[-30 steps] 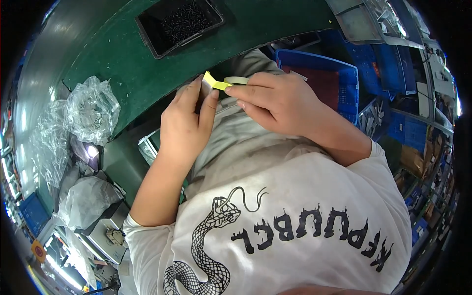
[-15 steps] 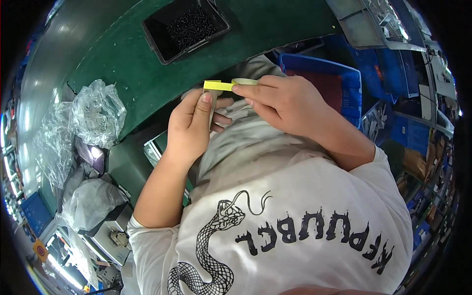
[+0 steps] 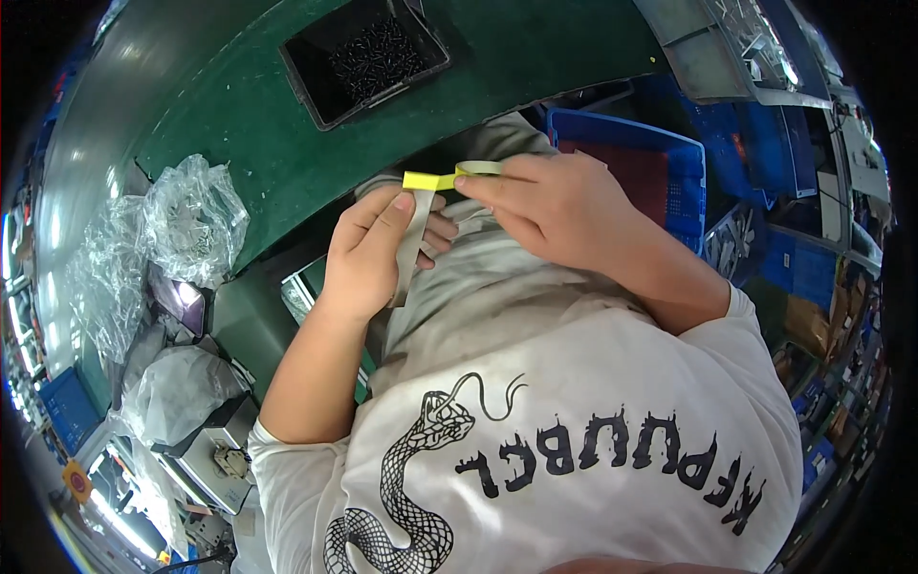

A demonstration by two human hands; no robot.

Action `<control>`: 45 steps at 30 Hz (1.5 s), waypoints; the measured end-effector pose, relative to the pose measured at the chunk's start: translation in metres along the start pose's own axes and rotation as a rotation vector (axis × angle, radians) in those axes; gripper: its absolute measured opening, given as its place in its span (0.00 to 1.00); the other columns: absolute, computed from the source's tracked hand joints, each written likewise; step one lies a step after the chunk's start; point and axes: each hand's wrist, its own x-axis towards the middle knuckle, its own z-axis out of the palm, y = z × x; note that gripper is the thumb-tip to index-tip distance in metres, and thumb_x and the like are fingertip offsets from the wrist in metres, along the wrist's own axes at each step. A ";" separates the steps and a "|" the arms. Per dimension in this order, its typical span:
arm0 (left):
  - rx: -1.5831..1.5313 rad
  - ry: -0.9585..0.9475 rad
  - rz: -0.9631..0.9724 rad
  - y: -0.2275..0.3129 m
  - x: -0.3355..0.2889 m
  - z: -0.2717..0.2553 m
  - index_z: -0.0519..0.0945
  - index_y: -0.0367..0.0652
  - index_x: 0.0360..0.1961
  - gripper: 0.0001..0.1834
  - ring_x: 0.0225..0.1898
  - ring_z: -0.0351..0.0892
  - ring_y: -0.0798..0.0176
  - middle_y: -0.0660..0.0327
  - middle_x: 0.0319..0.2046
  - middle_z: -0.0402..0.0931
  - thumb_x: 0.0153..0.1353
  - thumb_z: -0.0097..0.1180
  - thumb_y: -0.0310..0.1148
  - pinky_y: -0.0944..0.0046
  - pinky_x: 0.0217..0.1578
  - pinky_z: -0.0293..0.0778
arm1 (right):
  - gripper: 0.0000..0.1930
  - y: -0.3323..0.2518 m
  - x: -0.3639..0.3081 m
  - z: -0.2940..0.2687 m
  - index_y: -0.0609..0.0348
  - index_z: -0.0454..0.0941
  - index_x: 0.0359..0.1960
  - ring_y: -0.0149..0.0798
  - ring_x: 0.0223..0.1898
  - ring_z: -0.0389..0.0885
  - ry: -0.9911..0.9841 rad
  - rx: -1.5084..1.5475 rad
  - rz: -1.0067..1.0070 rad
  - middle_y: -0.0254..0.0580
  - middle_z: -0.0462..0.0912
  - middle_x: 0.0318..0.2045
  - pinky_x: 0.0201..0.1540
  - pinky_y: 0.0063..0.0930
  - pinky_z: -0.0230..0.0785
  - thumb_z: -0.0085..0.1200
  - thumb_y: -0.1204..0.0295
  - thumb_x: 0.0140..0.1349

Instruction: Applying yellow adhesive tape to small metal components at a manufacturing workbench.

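Observation:
My left hand grips a flat greyish strip between thumb and fingers; its lower end hangs down past the palm. Yellow tape covers the strip's upper end and runs off to the right. There a roll of yellow tape is held in my right hand, with the fingers closed on it and the index fingertip at the tape. A short stretch of tape spans the gap between the two hands. Both hands are above my lap, just off the bench edge.
On the green bench stands a black bin of small dark parts. Clear plastic bags lie at its left. A blue crate with a reddish-brown bottom sits at the right, beyond my right forearm. Metal trays stand at the far right.
The strip has turned in my left hand, so its broad face and lower end now show. The tape at its top has shifted slightly downward and right, and now bends between the hands.

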 end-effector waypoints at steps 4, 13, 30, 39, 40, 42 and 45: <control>0.105 -0.069 0.128 -0.006 0.000 -0.004 0.78 0.35 0.39 0.15 0.26 0.78 0.71 0.61 0.25 0.80 0.74 0.49 0.37 0.72 0.27 0.74 | 0.16 0.001 -0.001 -0.003 0.49 0.84 0.48 0.35 0.18 0.74 -0.034 -0.113 -0.113 0.30 0.75 0.26 0.21 0.28 0.66 0.62 0.71 0.55; 0.581 0.177 0.419 0.019 0.018 0.025 0.82 0.32 0.30 0.13 0.29 0.80 0.63 0.54 0.29 0.82 0.69 0.57 0.31 0.66 0.30 0.73 | 0.20 0.023 0.005 -0.015 0.47 0.85 0.48 0.31 0.18 0.71 0.134 -0.251 -0.245 0.27 0.69 0.22 0.22 0.26 0.65 0.60 0.70 0.50; 0.724 0.481 0.220 0.108 0.116 0.037 0.81 0.34 0.20 0.21 0.19 0.71 0.72 0.64 0.15 0.76 0.67 0.52 0.38 0.68 0.25 0.67 | 0.16 0.105 0.102 -0.031 0.45 0.84 0.49 0.41 0.23 0.82 0.268 -0.357 -0.223 0.33 0.81 0.29 0.24 0.33 0.74 0.59 0.69 0.57; 0.648 0.544 0.138 0.103 0.126 0.023 0.82 0.33 0.24 0.19 0.22 0.69 0.74 0.67 0.18 0.74 0.66 0.54 0.38 0.69 0.27 0.67 | 0.14 0.114 0.107 -0.012 0.44 0.84 0.48 0.43 0.25 0.83 0.159 -0.306 -0.192 0.35 0.83 0.30 0.25 0.36 0.76 0.55 0.68 0.61; 0.651 0.545 0.136 0.101 0.125 0.021 0.82 0.33 0.24 0.19 0.22 0.69 0.74 0.67 0.18 0.74 0.66 0.54 0.38 0.69 0.27 0.67 | 0.14 0.115 0.106 -0.010 0.44 0.84 0.48 0.44 0.24 0.83 0.133 -0.308 -0.193 0.35 0.83 0.29 0.24 0.38 0.75 0.54 0.68 0.61; 0.646 0.525 0.167 0.102 0.119 0.021 0.82 0.34 0.26 0.19 0.22 0.70 0.74 0.67 0.20 0.75 0.67 0.54 0.39 0.69 0.27 0.68 | 0.14 0.108 0.101 -0.014 0.44 0.84 0.49 0.43 0.26 0.83 0.019 -0.342 -0.151 0.35 0.82 0.29 0.28 0.38 0.75 0.54 0.68 0.61; 0.631 0.440 0.105 0.108 0.094 0.024 0.83 0.35 0.33 0.18 0.26 0.72 0.73 0.65 0.26 0.79 0.71 0.53 0.41 0.69 0.31 0.70 | 0.15 0.109 0.082 -0.007 0.44 0.84 0.50 0.41 0.33 0.83 -0.005 -0.351 -0.145 0.33 0.80 0.27 0.38 0.37 0.74 0.55 0.67 0.61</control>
